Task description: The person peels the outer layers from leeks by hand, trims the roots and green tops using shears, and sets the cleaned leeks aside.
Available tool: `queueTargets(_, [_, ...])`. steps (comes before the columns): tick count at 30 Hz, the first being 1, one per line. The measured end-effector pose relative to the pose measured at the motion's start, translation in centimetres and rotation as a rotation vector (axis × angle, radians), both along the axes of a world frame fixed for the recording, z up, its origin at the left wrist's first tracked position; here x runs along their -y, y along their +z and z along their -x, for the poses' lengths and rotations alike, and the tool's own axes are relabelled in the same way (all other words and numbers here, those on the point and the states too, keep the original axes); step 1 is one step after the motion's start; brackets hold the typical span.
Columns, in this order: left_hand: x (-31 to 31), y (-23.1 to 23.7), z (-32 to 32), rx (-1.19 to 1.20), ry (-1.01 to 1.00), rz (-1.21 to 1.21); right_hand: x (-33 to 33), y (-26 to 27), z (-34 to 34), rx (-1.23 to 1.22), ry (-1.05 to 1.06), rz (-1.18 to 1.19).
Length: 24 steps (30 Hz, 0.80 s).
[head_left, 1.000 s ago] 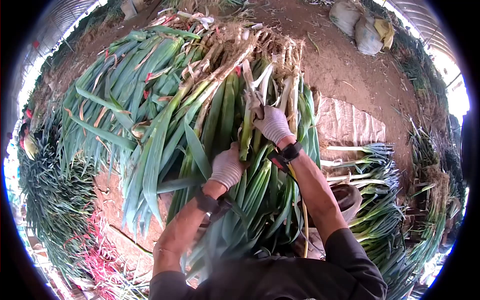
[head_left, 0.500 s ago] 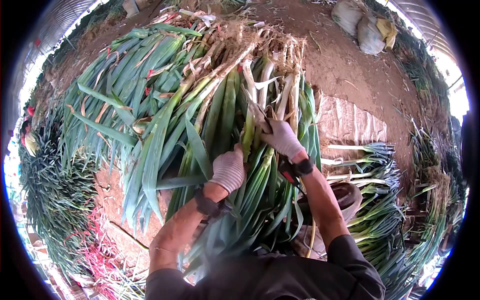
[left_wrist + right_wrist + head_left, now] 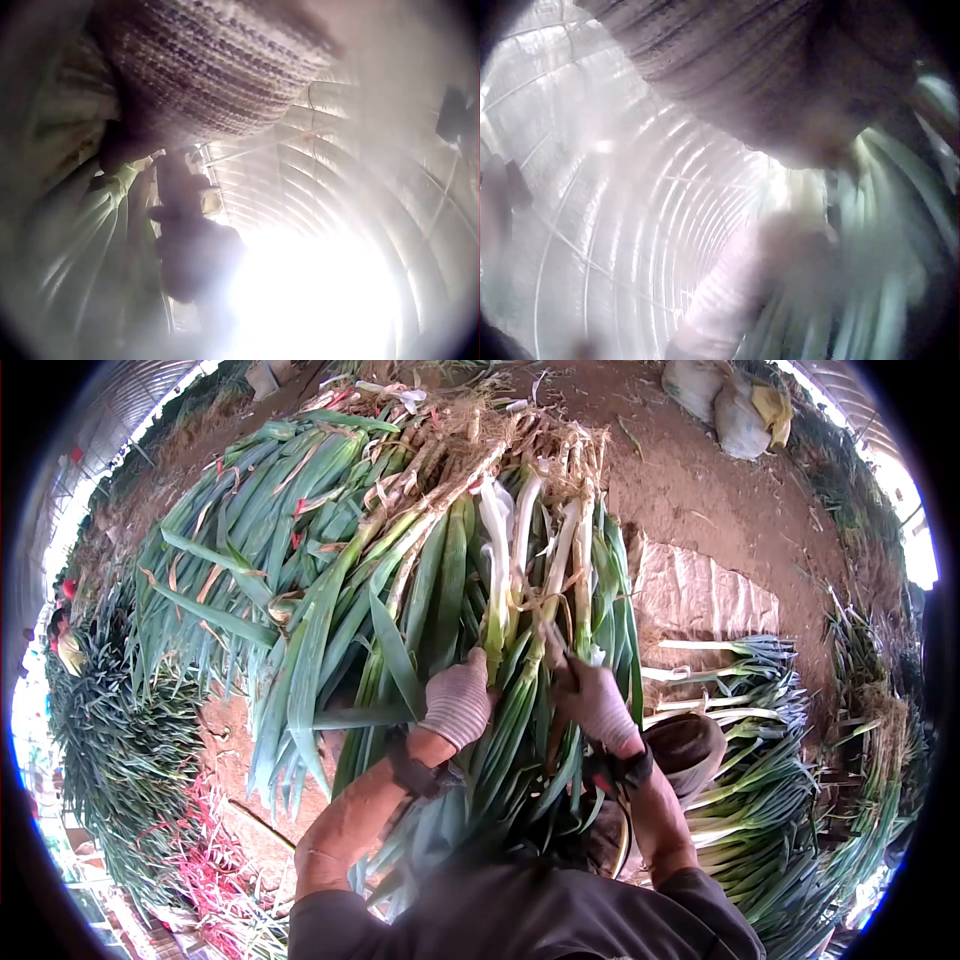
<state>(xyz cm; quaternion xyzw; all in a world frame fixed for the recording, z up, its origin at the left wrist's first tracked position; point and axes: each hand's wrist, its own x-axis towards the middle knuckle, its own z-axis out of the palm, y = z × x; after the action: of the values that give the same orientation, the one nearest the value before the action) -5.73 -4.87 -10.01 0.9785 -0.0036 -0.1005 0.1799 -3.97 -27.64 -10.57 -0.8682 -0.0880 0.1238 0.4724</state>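
In striped knit gloves, both hands work over a heap of long green-onion stalks (image 3: 430, 570). The left hand (image 3: 458, 702) grips a stalk with a bare white shank (image 3: 496, 530), roots end pointing away from the body. To its right, the right hand (image 3: 598, 705) pinches a limp brownish strip of leaf (image 3: 550, 640) beside the greens. The left wrist view shows the left glove (image 3: 217, 67) close up and the dark, blurred right hand (image 3: 196, 251) beyond. In the right wrist view the right glove (image 3: 765, 82) covers its own fingertips.
Trimmed stalks (image 3: 745, 730) lie in a row at the right, near a pale sheet (image 3: 700, 595). Red ties (image 3: 205, 860) and more piled onions (image 3: 120, 750) are at the left. Sacks (image 3: 742, 420) sit on the soil at the upper right.
The right hand has moved down and to the right, toward the body, drawing leaf strip along. More white shank shows on the stalks. The left hand has stayed nearly in place.
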Motion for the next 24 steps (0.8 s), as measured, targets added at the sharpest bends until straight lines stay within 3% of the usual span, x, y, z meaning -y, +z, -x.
queueTargets(1, [0.1,-0.3,0.2,-0.003,-0.015,-0.005,-0.3,0.2,-0.9,0.056,-0.035,-0.053])
queueTargets(4, [0.6,-0.4,0.3,-0.007,-0.049,-0.023,-1.5,-0.2,-5.1,0.190,0.078,0.128])
queueTargets(8, [1.1,0.6,0.6,-0.049,-0.052,-0.021,-3.2,-0.3,-9.2,0.237,0.122,0.073])
queueTargets(10, [1.6,0.7,1.2,-0.059,-0.064,-0.034,-3.3,-0.7,-10.2,0.143,0.100,0.057])
queueTargets(11, [1.6,0.3,1.7,-0.053,-0.093,-0.014,-3.2,-0.3,-10.0,0.087,-0.001,-0.065])
queueTargets(14, [2.3,0.3,3.5,-0.121,-0.203,-0.083,-1.9,0.4,-9.0,0.077,-0.047,0.106])
queueTargets(15, [2.7,0.6,4.3,-0.133,-0.248,-0.086,-1.5,-2.5,-8.8,0.188,-0.019,0.024])
queueTargets(16, [2.6,0.2,4.8,-0.103,-0.303,-0.068,-1.7,-0.8,-7.6,0.154,-0.038,0.066])
queueTargets(19, [0.8,4.6,2.8,-0.259,-0.327,-0.104,-1.9,0.8,-5.1,0.107,-0.091,0.002])
queueTargets(20, [-0.7,5.5,1.6,-0.285,-0.320,-0.078,-2.6,0.4,-4.5,0.059,-0.058,0.093])
queueTargets(22, [-4.4,7.7,-0.6,-0.041,-0.179,0.038,-3.6,1.2,-1.6,-0.016,0.121,-0.087])
queueTargets(24, [-8.7,7.4,-3.5,0.173,0.021,0.002,-4.3,2.7,0.5,-0.050,0.226,-0.074])
